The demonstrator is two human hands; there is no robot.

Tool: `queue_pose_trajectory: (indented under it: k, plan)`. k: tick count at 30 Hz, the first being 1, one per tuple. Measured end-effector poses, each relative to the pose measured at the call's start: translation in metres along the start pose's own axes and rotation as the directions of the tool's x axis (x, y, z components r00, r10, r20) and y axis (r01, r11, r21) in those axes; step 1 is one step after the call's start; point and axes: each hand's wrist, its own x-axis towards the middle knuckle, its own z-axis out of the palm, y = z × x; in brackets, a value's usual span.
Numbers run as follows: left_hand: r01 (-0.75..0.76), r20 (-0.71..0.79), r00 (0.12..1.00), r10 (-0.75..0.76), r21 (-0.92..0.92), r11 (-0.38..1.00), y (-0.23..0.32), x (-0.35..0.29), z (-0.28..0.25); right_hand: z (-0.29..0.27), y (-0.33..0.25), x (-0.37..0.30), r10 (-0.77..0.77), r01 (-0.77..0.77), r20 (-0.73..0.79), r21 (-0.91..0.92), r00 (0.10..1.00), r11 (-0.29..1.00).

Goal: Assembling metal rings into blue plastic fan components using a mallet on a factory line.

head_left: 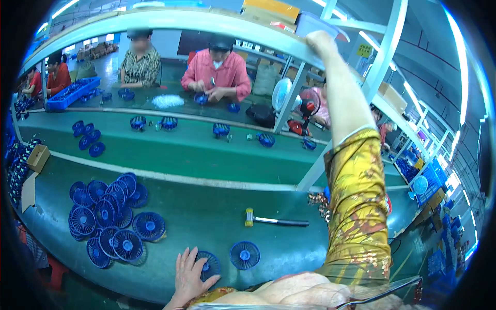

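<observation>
My left hand (189, 275) lies flat at the bench's near edge, fingers spread, with its thumb and fingertips against a round blue slatted fan cover (209, 265). A second blue fan cover (245, 255) sits just to the right, apart from the hand. My right hand (321, 45) is raised high to the overhead shelf rail, beside a translucent plastic bin (315, 26). Its fingers look curled, and what they hold, if anything, is hidden. A hammer with a yellow head and black grip (276, 221) rests on the green bench between the arms.
Many blue fan covers (105, 213) are piled on the left of the bench (206, 206). Small coppery parts (320, 205) lie beside my right sleeve. Beyond, a green conveyor (196, 155) carries fan cages and small parts. A white post (315, 173) rises at right; co-workers sit opposite.
</observation>
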Motion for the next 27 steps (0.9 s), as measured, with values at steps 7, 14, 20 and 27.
queue_pose_trajectory:
  k: [7, 14, 20, 27]
  plan:
    - [-0.044, 0.083, 0.995, 0.046, -0.021, 0.999, 0.009, 0.011, -0.015, -0.005, 0.022, -0.039, -0.098, 0.210, -0.356, 0.291, 0.929, 0.933]
    - [-0.073, 0.085, 0.993, 0.078, -0.058, 0.996, 0.013, 0.013, -0.015, -0.009, 0.076, -0.283, -0.219, 0.179, 0.052, 0.411, 0.974, 0.894]
    - [-0.160, 0.186, 0.966, 0.177, -0.099, 0.982, 0.014, 0.006, -0.015, 0.051, 0.200, -0.495, 0.403, -0.506, 0.364, 0.258, 0.840, 0.823]
    - [-0.230, 0.222, 0.935, 0.275, -0.209, 0.951, 0.001, -0.004, -0.025, 0.082, 0.217, -0.540, 0.517, -0.506, 0.348, -0.130, 0.782, 0.853]
